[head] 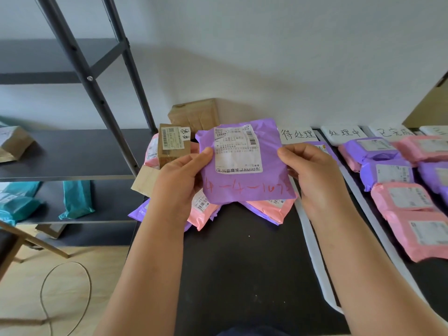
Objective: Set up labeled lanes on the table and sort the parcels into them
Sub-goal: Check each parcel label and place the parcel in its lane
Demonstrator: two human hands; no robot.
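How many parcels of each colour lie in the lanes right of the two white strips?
Pink parcels: 4
Purple parcels: 3
Total: 7, counting those cut off at the picture's right edge.

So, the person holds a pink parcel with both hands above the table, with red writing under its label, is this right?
No, the parcel is purple, not pink. The head view shows it held by the left hand and the right hand above the table, with red writing under its label.
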